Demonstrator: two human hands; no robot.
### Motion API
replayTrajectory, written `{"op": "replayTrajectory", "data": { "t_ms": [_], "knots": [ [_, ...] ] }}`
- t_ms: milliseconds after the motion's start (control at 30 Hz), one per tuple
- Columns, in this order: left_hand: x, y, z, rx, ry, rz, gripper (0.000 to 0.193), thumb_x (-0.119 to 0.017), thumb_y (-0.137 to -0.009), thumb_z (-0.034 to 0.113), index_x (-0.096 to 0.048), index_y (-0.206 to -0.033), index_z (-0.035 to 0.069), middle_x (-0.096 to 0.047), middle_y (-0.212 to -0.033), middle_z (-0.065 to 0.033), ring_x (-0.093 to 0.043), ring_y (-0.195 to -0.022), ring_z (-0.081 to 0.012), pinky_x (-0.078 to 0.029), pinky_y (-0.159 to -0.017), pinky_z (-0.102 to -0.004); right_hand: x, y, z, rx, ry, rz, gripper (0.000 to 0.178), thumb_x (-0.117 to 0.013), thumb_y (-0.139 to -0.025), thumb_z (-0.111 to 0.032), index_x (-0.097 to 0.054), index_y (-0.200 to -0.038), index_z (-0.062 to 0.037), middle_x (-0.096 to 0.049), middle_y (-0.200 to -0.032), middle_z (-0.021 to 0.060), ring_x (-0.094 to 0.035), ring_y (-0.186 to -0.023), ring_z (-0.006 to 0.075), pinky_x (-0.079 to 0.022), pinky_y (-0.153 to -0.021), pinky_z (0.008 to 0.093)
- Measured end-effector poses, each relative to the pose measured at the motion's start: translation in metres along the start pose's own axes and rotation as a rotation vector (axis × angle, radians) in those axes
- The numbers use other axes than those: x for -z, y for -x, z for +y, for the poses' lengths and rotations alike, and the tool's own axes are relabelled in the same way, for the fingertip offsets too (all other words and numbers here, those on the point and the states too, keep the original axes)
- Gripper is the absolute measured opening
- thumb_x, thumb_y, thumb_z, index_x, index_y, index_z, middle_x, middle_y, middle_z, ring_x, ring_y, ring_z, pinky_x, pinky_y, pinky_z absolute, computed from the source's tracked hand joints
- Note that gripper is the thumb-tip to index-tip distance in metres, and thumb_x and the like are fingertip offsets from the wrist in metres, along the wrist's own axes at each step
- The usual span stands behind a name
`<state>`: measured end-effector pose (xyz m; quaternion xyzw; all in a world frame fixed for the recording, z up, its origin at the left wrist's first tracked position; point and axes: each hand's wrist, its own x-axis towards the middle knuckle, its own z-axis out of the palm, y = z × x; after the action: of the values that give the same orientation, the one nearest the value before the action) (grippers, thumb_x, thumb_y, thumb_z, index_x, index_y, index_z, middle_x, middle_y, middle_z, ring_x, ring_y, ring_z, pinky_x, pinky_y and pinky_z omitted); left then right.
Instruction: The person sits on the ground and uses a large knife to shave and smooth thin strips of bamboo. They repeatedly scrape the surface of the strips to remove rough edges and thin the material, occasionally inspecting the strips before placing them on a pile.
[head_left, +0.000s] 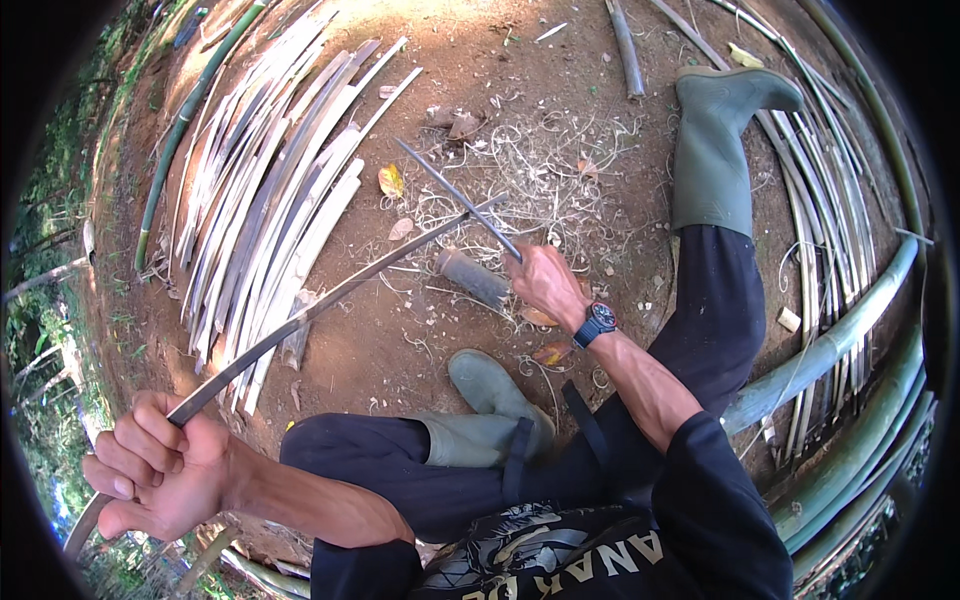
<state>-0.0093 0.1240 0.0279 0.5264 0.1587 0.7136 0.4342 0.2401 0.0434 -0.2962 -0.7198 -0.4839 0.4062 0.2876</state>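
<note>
My left hand (158, 462), at the lower left, is closed round a long, flat bamboo strip (300, 318). The strip slants up to the right, and its tail end runs out behind the hand. In the middle, my right hand (548, 287) grips a knife with its fingers wrapped round the handle, which is hidden. The narrow blade (450, 188) points up and to the left. Strip and blade cross near the strip's far end; whether they touch I cannot tell. A short bamboo piece (472, 277) lies on the ground just left of my right hand.
Many pale split bamboo strips (290, 190) lie heaped at the left. Thin curled shavings (540, 180) cover the soil ahead. More strips (825, 220) and thick green bamboo poles (830, 340) lie at the right. My legs in green boots (712, 150) frame the work spot.
</note>
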Motion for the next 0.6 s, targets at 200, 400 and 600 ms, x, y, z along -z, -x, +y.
{"op": "replayTrajectory", "data": {
  "t_ms": [200, 400, 600],
  "knots": [
    [0.001, -0.003, -0.001, 0.008, 0.018, 0.001, 0.052, -0.058, -0.088, 0.056, -0.041, -0.066, 0.013, -0.026, -0.049, 0.0054, -0.021, -0.039, -0.0065, -0.016, -0.039, -0.0232, 0.006, -0.019, 0.042, -0.092, 0.189, 0.053, 0.024, -0.055, -0.084, -0.013, -0.065, -0.077, 0.0072, -0.06, -0.067, 0.0293, -0.064, -0.067, 0.043, -0.053, -0.066, 0.0478],
    [0.01, -0.004, 0.0, 0.007, 0.026, -0.004, 0.053, -0.057, -0.088, 0.057, -0.04, -0.067, 0.012, -0.025, -0.05, 0.0052, -0.021, -0.039, -0.0069, -0.017, -0.04, -0.0237, -0.002, -0.019, 0.059, -0.094, 0.188, 0.055, 0.024, -0.056, -0.082, -0.013, -0.067, -0.078, 0.0071, -0.062, -0.076, 0.0324, -0.065, -0.075, 0.0442, -0.053, -0.07, 0.049],
    [0.006, -0.004, -0.006, -0.003, 0.031, -0.057, 0.053, -0.044, -0.094, 0.058, -0.045, -0.075, 0.008, -0.026, -0.059, 0.0018, -0.023, -0.046, -0.0088, -0.02, -0.044, -0.0243, -0.003, -0.011, 0.081, -0.146, 0.139, 0.142, 0.034, -0.059, -0.085, -0.022, -0.061, -0.071, 0.0098, -0.06, -0.072, 0.0318, -0.062, -0.072, 0.0457, -0.049, -0.067, 0.0492]
  ]
}}
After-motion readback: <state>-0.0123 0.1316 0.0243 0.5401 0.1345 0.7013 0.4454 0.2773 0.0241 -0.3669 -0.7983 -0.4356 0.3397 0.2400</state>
